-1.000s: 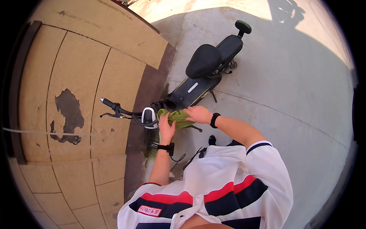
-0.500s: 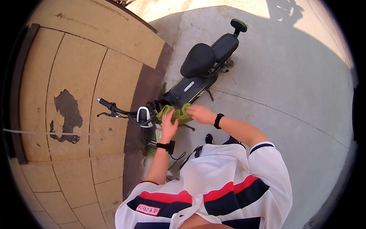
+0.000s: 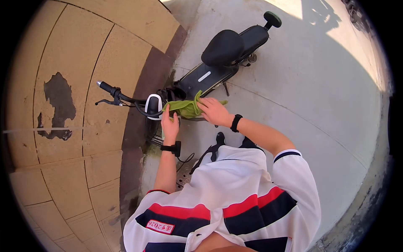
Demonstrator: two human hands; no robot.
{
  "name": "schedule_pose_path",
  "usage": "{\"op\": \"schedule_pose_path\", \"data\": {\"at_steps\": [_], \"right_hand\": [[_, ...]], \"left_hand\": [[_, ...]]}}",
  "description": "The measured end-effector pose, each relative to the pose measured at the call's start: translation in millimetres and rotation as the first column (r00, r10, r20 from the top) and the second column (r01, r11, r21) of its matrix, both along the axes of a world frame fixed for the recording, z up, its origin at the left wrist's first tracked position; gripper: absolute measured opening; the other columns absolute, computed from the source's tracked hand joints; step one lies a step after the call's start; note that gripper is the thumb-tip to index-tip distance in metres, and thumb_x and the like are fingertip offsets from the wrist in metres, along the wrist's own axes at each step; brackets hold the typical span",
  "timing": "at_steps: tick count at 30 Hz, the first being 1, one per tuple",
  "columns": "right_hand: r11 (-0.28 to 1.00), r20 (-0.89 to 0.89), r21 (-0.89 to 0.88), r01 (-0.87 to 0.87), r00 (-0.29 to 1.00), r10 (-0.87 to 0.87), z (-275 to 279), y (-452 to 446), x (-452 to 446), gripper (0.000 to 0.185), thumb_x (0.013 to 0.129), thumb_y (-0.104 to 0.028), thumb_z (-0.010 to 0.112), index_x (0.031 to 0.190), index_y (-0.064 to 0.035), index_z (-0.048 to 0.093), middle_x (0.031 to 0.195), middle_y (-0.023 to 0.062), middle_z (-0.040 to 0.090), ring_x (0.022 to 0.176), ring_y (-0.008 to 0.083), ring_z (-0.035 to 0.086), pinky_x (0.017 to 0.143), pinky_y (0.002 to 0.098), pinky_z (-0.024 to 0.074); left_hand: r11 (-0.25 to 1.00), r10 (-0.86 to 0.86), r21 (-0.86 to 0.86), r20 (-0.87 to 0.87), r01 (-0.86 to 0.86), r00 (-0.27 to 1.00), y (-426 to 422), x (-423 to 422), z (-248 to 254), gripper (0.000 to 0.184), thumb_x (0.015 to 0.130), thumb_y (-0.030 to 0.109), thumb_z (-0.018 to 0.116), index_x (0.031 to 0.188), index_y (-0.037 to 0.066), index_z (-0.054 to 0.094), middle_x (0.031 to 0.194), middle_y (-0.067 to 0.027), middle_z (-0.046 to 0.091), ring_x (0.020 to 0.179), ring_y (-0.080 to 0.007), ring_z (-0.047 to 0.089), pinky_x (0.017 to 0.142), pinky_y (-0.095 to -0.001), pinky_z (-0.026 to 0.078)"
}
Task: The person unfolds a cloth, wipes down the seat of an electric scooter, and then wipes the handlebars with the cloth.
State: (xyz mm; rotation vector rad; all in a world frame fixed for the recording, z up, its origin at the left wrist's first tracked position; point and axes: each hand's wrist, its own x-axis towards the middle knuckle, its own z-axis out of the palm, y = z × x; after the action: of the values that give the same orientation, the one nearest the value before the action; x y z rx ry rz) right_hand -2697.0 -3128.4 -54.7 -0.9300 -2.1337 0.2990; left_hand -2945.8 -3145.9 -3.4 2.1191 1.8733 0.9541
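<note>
A green cloth (image 3: 184, 108) lies bunched over the near grip of the scooter's handlebar, beside the white-rimmed headlight (image 3: 154, 106). My left hand (image 3: 170, 125) touches the cloth's left end, its fingers closed on the edge. At the cloth's right side, my right hand (image 3: 214, 110) pinches it, fingers together. Some cloth sticks out beyond the right fingers. Beneath the cloth the grip is mostly hidden. The handlebar's other grip (image 3: 106, 87) with its brake lever points toward the wall.
The black scooter seat (image 3: 223, 47) and footboard (image 3: 203, 78) stretch up and right over the concrete ground (image 3: 294, 92). A tan wall (image 3: 121, 54) with a peeled dark patch stands at left. Dark shoes (image 3: 219, 139) show below the hands.
The view has shifted, moving the handlebar up and left. The cloth is spread and folded differently, with a piece now sticking out past my right hand.
</note>
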Motion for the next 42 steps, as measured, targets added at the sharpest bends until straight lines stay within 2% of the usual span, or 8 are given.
{"op": "schedule_pose_path", "data": {"at_steps": [9,16,21,24,25,29,36,42], "right_hand": [[0.990,-0.110,-0.143,-0.006,0.994,-0.010,22,10,-33,0.040,0.084,-0.011,0.066,0.122,-0.0025,0.058,0.119,0.0165,0.059,0.110,0.0354,0.056,0.096,0.0439,0.0451],[0.993,0.034,-0.118,-0.026,0.999,0.030,38,19,-67,0.035,0.083,-0.012,0.067,0.117,-0.0037,0.062,0.116,0.0149,0.061,0.111,0.0339,0.056,0.097,0.0429,0.0451],[0.995,0.133,-0.098,0.004,0.991,0.009,38,19,-80,0.045,0.085,-0.014,0.066,0.127,-0.0050,0.057,0.126,0.0142,0.059,0.118,0.0344,0.053,0.102,0.0456,0.0409],[0.998,0.204,-0.050,0.031,0.979,-0.021,38,19,-85,0.050,0.085,-0.015,0.066,0.133,-0.0044,0.052,0.130,0.0144,0.057,0.122,0.0354,0.050,0.105,0.0485,0.0380],[0.999,0.231,-0.026,0.040,0.972,-0.033,39,20,-86,0.052,0.086,-0.015,0.066,0.134,-0.0040,0.051,0.131,0.0146,0.056,0.124,0.0358,0.049,0.106,0.0494,0.0371],[0.998,0.234,-0.032,0.062,0.971,-0.053,35,20,-91,0.055,0.086,-0.015,0.065,0.137,-0.0038,0.047,0.133,0.0162,0.054,0.127,0.0369,0.047,0.109,0.0517,0.0344],[0.996,0.233,-0.020,0.083,0.970,-0.076,39,18,-100,0.053,0.086,-0.014,0.065,0.135,-0.0038,0.048,0.135,0.0169,0.052,0.127,0.0368,0.047,0.109,0.0497,0.0357],[0.996,0.230,0.024,0.082,0.970,-0.085,38,21,-100,0.049,0.082,-0.016,0.068,0.128,-0.0040,0.054,0.129,0.0154,0.056,0.121,0.0343,0.050,0.107,0.0465,0.0387]], "left_hand": [[0.969,0.168,0.145,0.197,-0.198,0.966,-23,-73,19,0.011,0.090,0.003,0.062,0.100,-0.001,0.064,0.088,-0.0109,0.067,0.077,-0.0187,0.064,0.069,-0.0299,0.050],[0.874,0.446,-0.007,0.408,-0.485,0.797,-32,-146,-3,0.012,0.095,0.007,0.059,0.104,0.000,0.064,0.074,-0.0032,0.066,0.067,-0.0089,0.061,0.065,-0.0256,0.049],[0.881,0.375,0.075,0.490,-0.467,0.787,-19,-156,-13,0.021,0.096,0.006,0.059,0.116,0.001,0.062,0.091,-0.0079,0.070,0.077,-0.0131,0.064,0.073,-0.0269,0.051],[0.900,0.329,0.118,0.446,-0.419,0.833,-2,-142,3,0.027,0.093,0.005,0.060,0.121,0.004,0.061,0.105,-0.0121,0.067,0.088,-0.0181,0.066,0.076,-0.0293,0.052],[0.917,0.359,0.054,0.316,-0.394,0.878,3,-143,5,0.038,0.093,0.008,0.061,0.130,0.003,0.055,0.118,-0.0188,0.061,0.105,-0.0291,0.062,0.088,-0.0360,0.050],[0.963,0.194,0.175,0.077,-0.204,0.978,35,-135,8,0.057,0.093,0.014,0.057,0.144,-0.001,0.037,0.127,-0.0281,0.053,0.126,-0.0469,0.045,0.108,-0.0492,0.035],[0.992,0.085,0.113,-0.264,-0.057,0.961,53,-150,-6,0.059,0.095,0.019,0.052,0.148,0.002,0.033,0.130,-0.0243,0.052,0.137,-0.0447,0.035,0.115,-0.0543,0.024],[0.981,-0.056,0.149,-0.375,0.120,0.925,46,-141,3,0.040,0.091,0.021,0.059,0.128,0.006,0.059,0.117,-0.0164,0.057,0.136,-0.0381,0.037,0.114,-0.0535,0.026]]}}
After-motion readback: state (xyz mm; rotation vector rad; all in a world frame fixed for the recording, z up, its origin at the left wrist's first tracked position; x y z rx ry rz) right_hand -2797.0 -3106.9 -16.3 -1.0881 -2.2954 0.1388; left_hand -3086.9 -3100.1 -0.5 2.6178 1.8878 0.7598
